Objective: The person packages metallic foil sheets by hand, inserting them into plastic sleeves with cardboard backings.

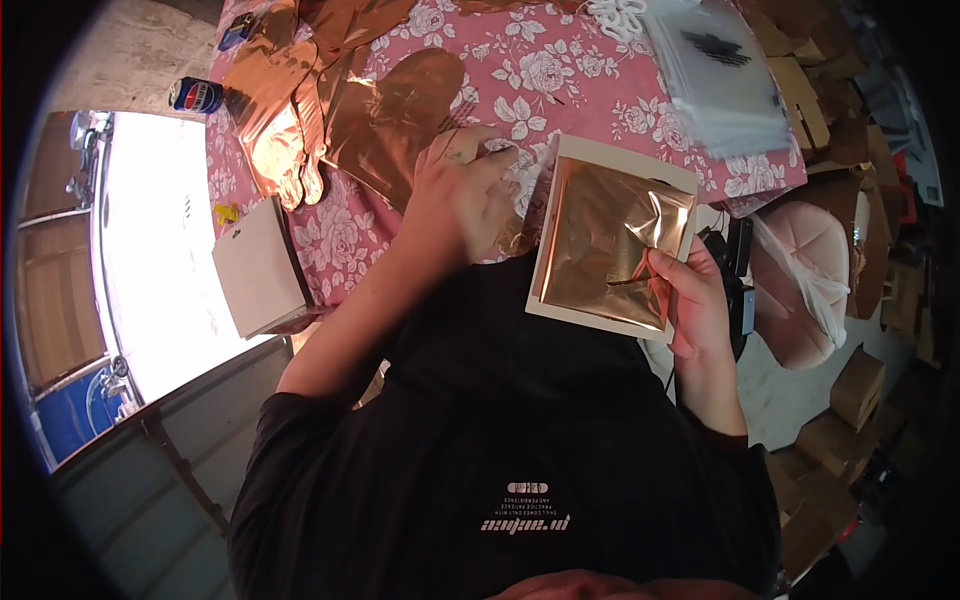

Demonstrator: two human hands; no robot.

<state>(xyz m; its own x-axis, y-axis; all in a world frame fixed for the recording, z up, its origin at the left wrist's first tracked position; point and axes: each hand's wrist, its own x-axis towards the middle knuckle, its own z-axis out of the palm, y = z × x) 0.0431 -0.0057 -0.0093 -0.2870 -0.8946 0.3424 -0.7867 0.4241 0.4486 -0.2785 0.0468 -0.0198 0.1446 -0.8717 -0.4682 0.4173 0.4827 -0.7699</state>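
Observation:
My right hand (697,300) grips the right edge of a pale card (583,318), its thumb on top of the shiny gold foil sheet (590,220) that lies over the card. The card is held tilted above my lap at the table's near edge. My left hand (465,185) is over the table, left of the card, with its fingers curled and partly blurred. Something clear and crinkled (528,180) shows between that hand and the card; whatever the fingers pinch is too small to tell. Beyond my left hand lies a copper-coloured foil piece (390,115) with a rounded end.
The pink floral tablecloth (560,60) carries more copper foil (275,110) at the left and clear plastic bags (725,95) at the right. A blue can (195,96) and a pale stack of card (258,270) are on the left. A cushioned seat (800,285) and cardboard boxes (840,440) are at the right.

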